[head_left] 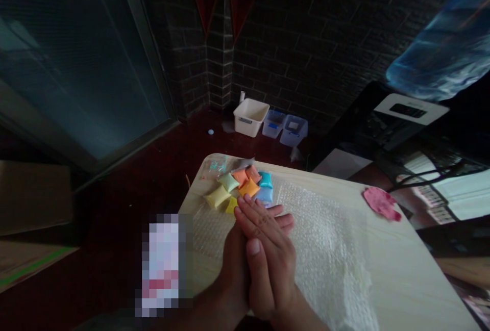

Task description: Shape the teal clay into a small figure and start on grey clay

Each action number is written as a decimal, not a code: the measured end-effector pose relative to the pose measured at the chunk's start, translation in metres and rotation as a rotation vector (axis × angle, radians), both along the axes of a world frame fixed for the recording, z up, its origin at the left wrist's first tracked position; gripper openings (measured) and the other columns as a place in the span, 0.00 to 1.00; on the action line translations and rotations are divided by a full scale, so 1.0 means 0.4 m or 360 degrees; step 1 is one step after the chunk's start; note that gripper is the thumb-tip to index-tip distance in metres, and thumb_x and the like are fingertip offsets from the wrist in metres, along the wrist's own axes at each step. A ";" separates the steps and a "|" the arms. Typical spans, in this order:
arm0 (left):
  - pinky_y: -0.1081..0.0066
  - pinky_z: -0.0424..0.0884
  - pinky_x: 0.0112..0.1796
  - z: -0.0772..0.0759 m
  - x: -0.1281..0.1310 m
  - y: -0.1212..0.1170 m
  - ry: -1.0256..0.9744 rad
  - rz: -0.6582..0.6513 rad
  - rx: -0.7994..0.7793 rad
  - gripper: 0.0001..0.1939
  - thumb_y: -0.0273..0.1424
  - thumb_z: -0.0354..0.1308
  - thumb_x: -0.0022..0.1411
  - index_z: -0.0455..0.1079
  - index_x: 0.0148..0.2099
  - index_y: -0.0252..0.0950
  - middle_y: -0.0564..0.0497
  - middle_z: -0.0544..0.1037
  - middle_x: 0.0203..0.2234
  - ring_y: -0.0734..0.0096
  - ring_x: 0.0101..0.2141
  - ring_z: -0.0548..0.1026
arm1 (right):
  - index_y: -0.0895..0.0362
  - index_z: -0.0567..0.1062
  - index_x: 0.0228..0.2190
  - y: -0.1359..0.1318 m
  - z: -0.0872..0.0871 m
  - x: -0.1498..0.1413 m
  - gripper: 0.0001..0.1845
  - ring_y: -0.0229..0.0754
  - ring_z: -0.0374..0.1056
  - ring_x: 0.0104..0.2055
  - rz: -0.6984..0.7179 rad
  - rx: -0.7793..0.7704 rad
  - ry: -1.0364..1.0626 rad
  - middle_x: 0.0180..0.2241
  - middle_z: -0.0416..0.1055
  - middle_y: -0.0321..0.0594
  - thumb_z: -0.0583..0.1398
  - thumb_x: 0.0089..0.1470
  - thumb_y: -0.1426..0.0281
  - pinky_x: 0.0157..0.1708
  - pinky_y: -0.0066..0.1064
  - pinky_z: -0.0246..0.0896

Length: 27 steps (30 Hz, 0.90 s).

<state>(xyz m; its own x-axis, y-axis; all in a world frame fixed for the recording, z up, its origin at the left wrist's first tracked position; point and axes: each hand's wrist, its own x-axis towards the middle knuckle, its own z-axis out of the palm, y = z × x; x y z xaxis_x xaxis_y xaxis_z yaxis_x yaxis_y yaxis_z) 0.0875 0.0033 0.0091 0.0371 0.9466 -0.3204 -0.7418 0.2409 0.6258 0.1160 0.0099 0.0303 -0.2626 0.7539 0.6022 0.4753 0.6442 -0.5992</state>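
My left hand and my right hand are pressed palm to palm above the near part of the table. The right lies over the left, fingers stretched forward, and its thumb rests along the side. Left fingertips stick out beyond the right hand. Whatever may be between the palms is hidden. Just past the fingertips lie several small soft packets, among them a yellow packet, an orange packet, a pale green packet and a teal packet. Bubble wrap is spread beneath and beside the hands.
A pink flattened piece lies on the pale wooden table at right. On the floor beyond stand a white bin and two clear boxes. A water dispenser is at right, a cardboard box at left.
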 end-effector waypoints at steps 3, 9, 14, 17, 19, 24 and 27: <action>0.53 0.42 0.73 -0.015 0.019 -0.016 0.0208 0.0282 0.0080 0.25 0.46 0.50 0.65 0.76 0.58 0.44 0.46 0.82 0.54 0.55 0.74 0.50 | 0.53 0.63 0.69 -0.003 -0.005 -0.002 0.34 0.58 0.54 0.74 -0.0010 0.0062 -0.0027 0.71 0.62 0.40 0.51 0.64 0.76 0.70 0.60 0.58; 0.54 0.53 0.70 -0.004 -0.054 0.037 0.0173 0.0084 0.0112 0.16 0.39 0.58 0.62 0.80 0.49 0.45 0.48 0.84 0.50 0.53 0.70 0.60 | 0.51 0.59 0.71 0.015 -0.013 0.010 0.31 0.60 0.51 0.75 0.0048 0.0046 -0.0095 0.72 0.59 0.42 0.48 0.71 0.68 0.72 0.64 0.48; 0.51 0.71 0.59 0.065 -0.142 0.114 0.0072 -0.0044 0.0109 0.10 0.34 0.61 0.65 0.80 0.44 0.36 0.42 0.86 0.43 0.47 0.57 0.78 | 0.50 0.62 0.70 0.047 -0.016 0.027 0.31 0.61 0.49 0.74 -0.0306 -0.0193 0.0325 0.73 0.54 0.46 0.44 0.73 0.54 0.70 0.66 0.44; 0.52 0.68 0.62 0.080 -0.164 0.129 0.0200 0.0224 0.0342 0.14 0.38 0.59 0.70 0.78 0.51 0.37 0.43 0.84 0.48 0.51 0.56 0.78 | 0.51 0.73 0.59 0.051 -0.020 0.015 0.25 0.52 0.72 0.53 -0.0442 -0.0596 0.0793 0.54 0.75 0.47 0.50 0.72 0.52 0.51 0.48 0.71; 0.53 0.63 0.65 0.072 -0.168 0.121 0.0436 0.0269 0.0572 0.18 0.42 0.53 0.74 0.77 0.55 0.39 0.43 0.80 0.56 0.53 0.60 0.74 | 0.54 0.77 0.50 0.044 -0.025 -0.004 0.26 0.46 0.73 0.37 -0.0365 -0.0940 0.0946 0.39 0.77 0.43 0.51 0.71 0.49 0.33 0.37 0.70; 0.53 0.53 0.69 0.032 -0.161 0.089 0.0861 0.0075 0.0816 0.23 0.48 0.51 0.74 0.75 0.60 0.43 0.45 0.71 0.66 0.50 0.68 0.63 | 0.55 0.79 0.40 0.037 -0.029 -0.024 0.25 0.43 0.70 0.33 -0.0358 -0.1121 0.0996 0.32 0.75 0.40 0.53 0.70 0.49 0.32 0.34 0.68; 0.54 0.57 0.67 0.037 -0.153 0.093 0.0412 -0.0027 0.0402 0.22 0.48 0.53 0.73 0.74 0.59 0.43 0.46 0.73 0.63 0.51 0.65 0.67 | 0.53 0.76 0.45 0.047 -0.019 -0.001 0.18 0.44 0.72 0.38 -0.0355 -0.0773 0.0786 0.38 0.76 0.41 0.51 0.73 0.57 0.37 0.36 0.69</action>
